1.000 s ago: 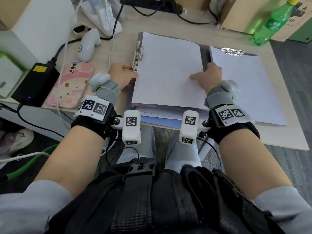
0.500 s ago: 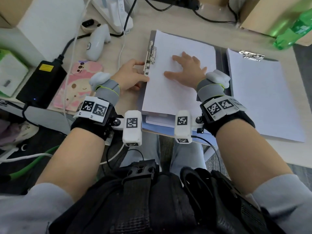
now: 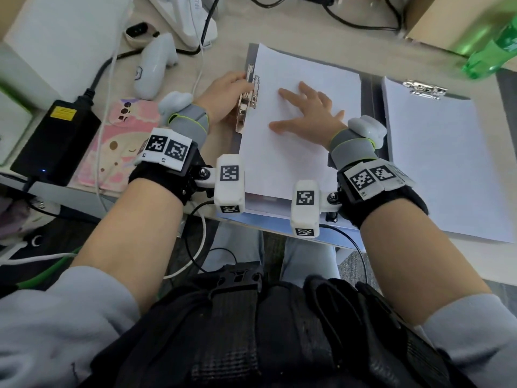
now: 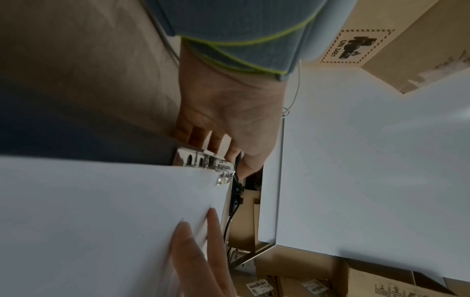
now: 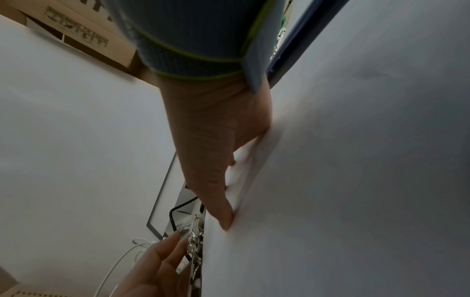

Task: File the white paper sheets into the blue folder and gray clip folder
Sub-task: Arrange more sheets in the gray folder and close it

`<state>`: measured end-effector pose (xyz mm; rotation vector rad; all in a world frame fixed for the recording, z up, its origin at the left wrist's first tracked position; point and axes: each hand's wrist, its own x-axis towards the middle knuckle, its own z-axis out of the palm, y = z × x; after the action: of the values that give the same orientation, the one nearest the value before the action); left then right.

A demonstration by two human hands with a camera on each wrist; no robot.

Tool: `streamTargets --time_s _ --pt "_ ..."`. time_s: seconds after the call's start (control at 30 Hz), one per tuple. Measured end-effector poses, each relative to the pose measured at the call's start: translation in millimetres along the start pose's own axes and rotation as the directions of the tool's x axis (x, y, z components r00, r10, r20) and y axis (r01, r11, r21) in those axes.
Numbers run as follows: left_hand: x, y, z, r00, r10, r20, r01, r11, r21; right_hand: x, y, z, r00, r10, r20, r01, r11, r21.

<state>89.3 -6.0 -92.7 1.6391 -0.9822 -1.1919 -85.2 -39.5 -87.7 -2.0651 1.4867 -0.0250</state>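
A stack of white paper sheets [image 3: 282, 169] lies in the open gray clip folder [image 3: 368, 107]. My right hand [image 3: 306, 114] lies flat and spread on the top sheet, pressing it down; the right wrist view shows its fingers [image 5: 216, 160] on the paper [image 5: 356, 180]. My left hand [image 3: 223, 93] grips the metal clip [image 3: 247, 103] at the sheet's left edge, fingers curled round its lever [image 4: 203, 160]. The blue folder [image 3: 265, 223] shows under the stack at the desk's front edge.
A second paper stack [image 3: 439, 163] under a silver clip [image 3: 423, 89] lies to the right. Left of the folder are a pink phone [image 3: 123, 147], a black power brick [image 3: 56, 138], a white handheld device [image 3: 154, 68] and cables. A green bottle [image 3: 492, 51] stands back right.
My right hand moved from the sheet's right edge to its middle and spread flat. My left hand slid forward along the clip and took hold of its lever.
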Motion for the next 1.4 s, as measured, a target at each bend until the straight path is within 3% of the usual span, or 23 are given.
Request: streamTargets --time_s 0.23,0.4,0.8,1.23,1.4 --pt "-15.0 3.5 -1.4 0.998 -0.016 -0.055 0.007 0.988 -0.153 -0.7 1.4 0.7 1.0 -0.008 0.014 0.008 1.0 0.028" --pt "-30.3 -5.1 -8.5 0.997 -0.067 -0.041 0.061 0.989 -0.131 -1.6 1.6 4.3 1.0 -0.006 -0.006 0.006 0.998 0.065" --pt "-52.7 -6.1 -18.4 0.971 -0.164 0.175 0.182 0.979 -0.092 0.5 4.8 9.8 0.999 0.002 -0.04 0.003 0.991 0.137" --pt "-44.3 -19.5 -13.0 0.988 -0.113 0.108 0.123 0.988 -0.094 2.6 6.9 12.3 0.999 -0.001 -0.046 0.007 0.989 0.149" --pt "-46.8 -15.4 -15.4 0.983 -0.139 0.124 0.152 0.983 -0.104 -1.2 6.0 11.6 0.997 -0.017 -0.074 0.029 0.986 0.164"
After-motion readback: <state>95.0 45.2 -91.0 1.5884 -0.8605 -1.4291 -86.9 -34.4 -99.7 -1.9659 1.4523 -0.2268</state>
